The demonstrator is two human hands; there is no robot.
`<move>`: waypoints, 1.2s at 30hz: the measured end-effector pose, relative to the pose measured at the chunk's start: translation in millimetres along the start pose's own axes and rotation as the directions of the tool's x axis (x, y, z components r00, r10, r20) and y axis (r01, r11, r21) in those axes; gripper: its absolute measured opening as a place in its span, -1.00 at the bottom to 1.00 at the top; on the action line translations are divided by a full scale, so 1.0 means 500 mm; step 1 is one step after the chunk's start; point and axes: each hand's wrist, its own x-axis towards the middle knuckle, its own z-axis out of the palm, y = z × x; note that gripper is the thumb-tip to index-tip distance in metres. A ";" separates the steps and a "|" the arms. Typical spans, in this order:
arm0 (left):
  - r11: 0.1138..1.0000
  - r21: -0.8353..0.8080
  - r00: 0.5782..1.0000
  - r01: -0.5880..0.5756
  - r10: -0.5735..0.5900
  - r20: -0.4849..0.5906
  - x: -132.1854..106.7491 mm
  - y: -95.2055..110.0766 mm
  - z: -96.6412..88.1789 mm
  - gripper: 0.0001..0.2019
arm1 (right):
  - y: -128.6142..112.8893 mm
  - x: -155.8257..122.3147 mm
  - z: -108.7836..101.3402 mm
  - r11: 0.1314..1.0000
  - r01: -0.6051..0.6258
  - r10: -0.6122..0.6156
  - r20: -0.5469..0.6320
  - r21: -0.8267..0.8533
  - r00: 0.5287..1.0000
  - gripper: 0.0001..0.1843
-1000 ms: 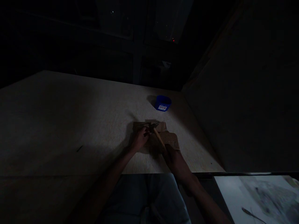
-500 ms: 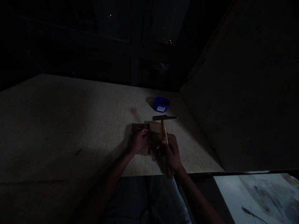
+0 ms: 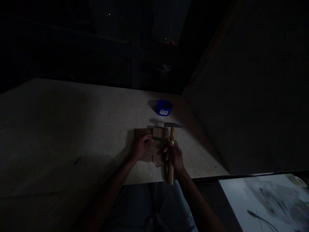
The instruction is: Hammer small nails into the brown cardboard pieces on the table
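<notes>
Since a second ago you've raised the hammer [image 3: 173, 125] off the wood pieces [image 3: 158, 132]. Your right hand [image 3: 175, 157] has its fingers wrapped round the handle. Your left hand [image 3: 140, 149] rests on the wood on the counter [image 3: 96, 122]; its fingers' grip is too dark to tell.

bare left hand [image 3: 140, 149], bare right hand [image 3: 175, 157], bare forearms [image 3: 118, 178], blue denim trousers [image 3: 149, 206].

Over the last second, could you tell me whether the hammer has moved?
Yes. The hammer, in the right hand, has swung rightward: its head was over the wooden pieces by the left hand and now sits past their right edge.
</notes>
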 end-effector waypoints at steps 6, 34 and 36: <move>0.956 0.234 0.983 -0.176 0.159 0.090 0.004 0.024 -0.011 -0.65 | -0.002 -0.004 0.006 0.998 0.046 -0.047 0.026 0.039 0.999 -0.40; 0.965 0.203 0.983 -0.167 0.146 0.111 0.007 0.021 -0.029 -0.71 | 0.013 -0.004 -0.017 0.988 -0.008 0.003 0.029 0.157 1.000 -0.53; 0.960 0.231 0.986 -0.155 0.136 0.098 -0.001 0.025 -0.032 -0.68 | 0.010 -0.005 -0.020 0.988 -0.004 0.001 0.018 0.153 1.000 -0.53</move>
